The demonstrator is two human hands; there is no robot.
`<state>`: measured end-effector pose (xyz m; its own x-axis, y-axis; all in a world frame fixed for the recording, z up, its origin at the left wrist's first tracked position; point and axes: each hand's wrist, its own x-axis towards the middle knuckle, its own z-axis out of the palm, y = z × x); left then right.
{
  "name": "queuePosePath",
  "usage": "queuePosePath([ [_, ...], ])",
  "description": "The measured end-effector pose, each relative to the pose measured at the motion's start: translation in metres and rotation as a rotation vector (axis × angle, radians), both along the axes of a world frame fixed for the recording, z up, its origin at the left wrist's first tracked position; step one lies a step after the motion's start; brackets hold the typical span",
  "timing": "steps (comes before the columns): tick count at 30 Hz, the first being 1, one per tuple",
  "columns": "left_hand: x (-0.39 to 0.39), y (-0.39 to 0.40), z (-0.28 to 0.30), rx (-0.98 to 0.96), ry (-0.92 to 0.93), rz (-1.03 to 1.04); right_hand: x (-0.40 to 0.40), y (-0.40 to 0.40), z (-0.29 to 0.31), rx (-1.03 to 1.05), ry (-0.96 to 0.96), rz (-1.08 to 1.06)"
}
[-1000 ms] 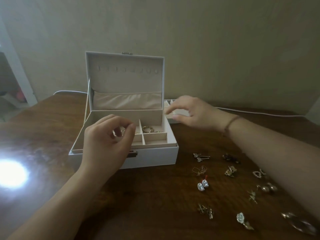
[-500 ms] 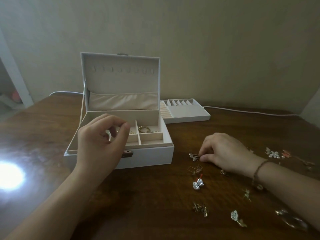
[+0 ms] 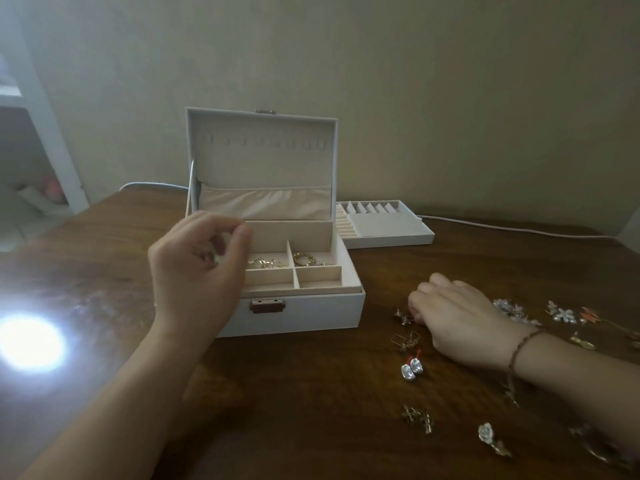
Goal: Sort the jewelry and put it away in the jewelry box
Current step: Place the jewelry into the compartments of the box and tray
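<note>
Since a second ago, my right hand (image 3: 460, 317) left the removable tray (image 3: 384, 224) behind the jewelry box (image 3: 291, 315) and came down on the table (image 3: 311, 410) to the right of the box. Its fingers are curled onto a small gold piece (image 3: 402, 316), but I cannot tell if they already pinch it. My left hand (image 3: 197, 268) hovers over the left part of the box with thumb and forefinger pressed together; whether something is between them I cannot see.

I think this means the next piece is being chosen, and most of the sorting is not yet done.

Inside the box I count four small compartments at the right: the two back ones hold gold rings (image 3: 304, 259), the two front ones look empty. To the right of the box about ten loose pieces lie on the wood, among them one silver pair (image 3: 412, 370) and one rose-shaped piece (image 3: 486, 433).
</note>
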<state>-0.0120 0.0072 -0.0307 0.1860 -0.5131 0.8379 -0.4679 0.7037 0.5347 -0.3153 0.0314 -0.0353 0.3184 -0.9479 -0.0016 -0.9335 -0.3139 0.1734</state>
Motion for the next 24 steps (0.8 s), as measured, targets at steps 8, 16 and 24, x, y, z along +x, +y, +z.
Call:
queuePosePath([
  [8, 0.029, -0.011, 0.015, 0.22, 0.629, 0.03, 0.024, -0.018, 0.052, -0.063, -0.292, -0.104],
  [16, 0.035, -0.01, 0.021, 0.308, 0.807, -0.036, 0.17, -0.052, 0.06, 0.118, -0.574, 0.2],
  [24, 0.041, -0.011, 0.021, 0.371, 0.872, -0.06, 0.223, -0.079, 0.036, 0.15, -0.539, 0.272],
])
